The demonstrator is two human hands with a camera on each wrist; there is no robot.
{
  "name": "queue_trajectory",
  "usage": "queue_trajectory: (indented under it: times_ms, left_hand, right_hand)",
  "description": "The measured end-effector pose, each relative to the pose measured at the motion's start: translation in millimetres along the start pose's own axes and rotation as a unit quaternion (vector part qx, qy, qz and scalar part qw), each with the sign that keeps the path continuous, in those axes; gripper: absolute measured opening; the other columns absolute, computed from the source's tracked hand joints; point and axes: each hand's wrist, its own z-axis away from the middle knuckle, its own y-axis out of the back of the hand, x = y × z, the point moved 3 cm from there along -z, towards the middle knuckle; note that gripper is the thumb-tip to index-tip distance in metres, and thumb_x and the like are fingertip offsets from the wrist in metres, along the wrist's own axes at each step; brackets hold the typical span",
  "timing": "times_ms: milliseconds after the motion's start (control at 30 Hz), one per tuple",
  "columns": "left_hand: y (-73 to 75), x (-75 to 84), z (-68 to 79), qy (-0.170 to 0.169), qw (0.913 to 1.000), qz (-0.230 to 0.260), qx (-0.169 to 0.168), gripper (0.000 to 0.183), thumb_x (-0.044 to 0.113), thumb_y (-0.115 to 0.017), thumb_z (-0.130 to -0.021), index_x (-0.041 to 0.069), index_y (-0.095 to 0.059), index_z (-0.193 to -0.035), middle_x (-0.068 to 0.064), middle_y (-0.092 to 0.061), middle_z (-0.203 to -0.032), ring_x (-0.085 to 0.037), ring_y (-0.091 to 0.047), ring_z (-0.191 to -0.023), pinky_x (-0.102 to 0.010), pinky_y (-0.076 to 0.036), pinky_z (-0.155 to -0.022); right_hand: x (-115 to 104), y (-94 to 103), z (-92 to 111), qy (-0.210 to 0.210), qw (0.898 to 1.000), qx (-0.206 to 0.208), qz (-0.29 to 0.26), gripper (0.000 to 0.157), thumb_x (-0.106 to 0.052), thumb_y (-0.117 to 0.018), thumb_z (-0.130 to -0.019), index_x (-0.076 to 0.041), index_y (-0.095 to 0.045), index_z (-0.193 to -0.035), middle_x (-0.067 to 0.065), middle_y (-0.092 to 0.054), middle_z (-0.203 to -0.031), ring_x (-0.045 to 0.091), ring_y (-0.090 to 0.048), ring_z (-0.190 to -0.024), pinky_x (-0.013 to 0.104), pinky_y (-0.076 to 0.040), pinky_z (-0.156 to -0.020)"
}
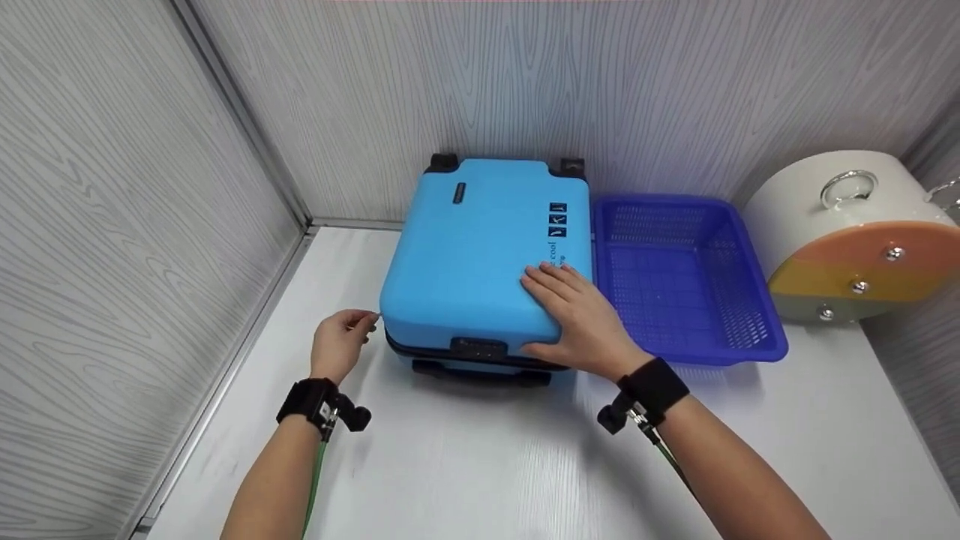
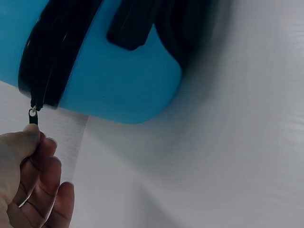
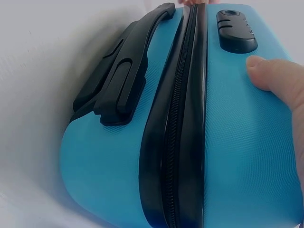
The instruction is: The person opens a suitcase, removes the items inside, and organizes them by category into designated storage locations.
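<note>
A light-blue hard-shell suitcase (image 1: pixel 480 247) lies flat on the white table, its handle side facing me. At its near left corner my left hand (image 1: pixel 339 343) pinches a black zipper pull (image 2: pixel 33 117) between thumb and forefinger. The pull hangs from the slider on the black zipper band (image 2: pixel 57 52). My right hand (image 1: pixel 581 319) rests with spread fingers on the near right part of the lid, its thumb on the front side beside the combination lock (image 3: pixel 236 31). In the right wrist view the zipper teeth (image 3: pixel 176 114) run closed along the band, below the lock and above the carry handle (image 3: pixel 124 71).
A blue-purple plastic basket (image 1: pixel 757 330) stands right beside the suitcase. Farther right is a rounded cream container (image 1: pixel 810 187) with a striped orange, yellow and green front and metal handles. Wood-grain panels (image 1: pixel 480 75) rise behind and on the left.
</note>
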Motion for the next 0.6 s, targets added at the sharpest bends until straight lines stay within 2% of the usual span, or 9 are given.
queue_trajectory:
  times_ms: [167,333,467,600]
  left_hand:
    - [-2.6,5.2,-26.7,0.011,0.9997,0.007,-0.019,0.033,0.027,-0.058,-0.106,0.001,-0.072,-0.122,-0.016,-0.073,-0.111,-0.032,-0.069,-0.101,-0.040,-0.054,-0.086]
    - [-7.8,7.1,-44.6,0.038,0.9990,0.000,-0.025,0.036,0.029,-0.055,-0.107,0.003,-0.071,-0.125,-0.015,-0.071,-0.117,-0.031,-0.067,-0.104,-0.041,-0.052,-0.089]
    - [-12.1,8.7,-50.1,0.053,0.9983,-0.003,-0.021,0.037,0.030,-0.053,-0.107,0.004,-0.071,-0.127,-0.015,-0.070,-0.119,-0.029,-0.066,-0.104,-0.041,-0.051,-0.090]
    - [-14.0,16.6,-49.0,0.037,0.9987,0.005,-0.036,0.045,0.032,-0.049,-0.109,0.003,-0.060,-0.141,-0.019,-0.064,-0.131,-0.032,-0.063,-0.115,-0.045,-0.049,-0.099]
  right_hand:
    - [-1,-0.3,0,0.004,1.000,0.011,-0.002,0.102,-0.059,-0.082,-0.080,-0.006,-0.041,-0.156,0.011,-0.041,-0.160,0.028,-0.033,-0.150,0.043,-0.016,-0.124]
    - [-3,-1.7,0,0.010,1.000,0.018,-0.001,0.101,-0.059,-0.082,-0.080,-0.006,-0.043,-0.156,0.011,-0.042,-0.159,0.029,-0.034,-0.149,0.044,-0.017,-0.124]
    - [-2,-2.8,-1,0.014,1.000,0.015,0.000,0.102,-0.060,-0.081,-0.080,-0.006,-0.042,-0.156,0.011,-0.041,-0.160,0.028,-0.033,-0.149,0.044,-0.017,-0.124]
    - [2,-0.9,0,0.009,1.000,0.015,0.006,0.102,-0.061,-0.081,-0.080,-0.006,-0.041,-0.156,0.010,-0.041,-0.160,0.027,-0.033,-0.149,0.044,-0.016,-0.124]
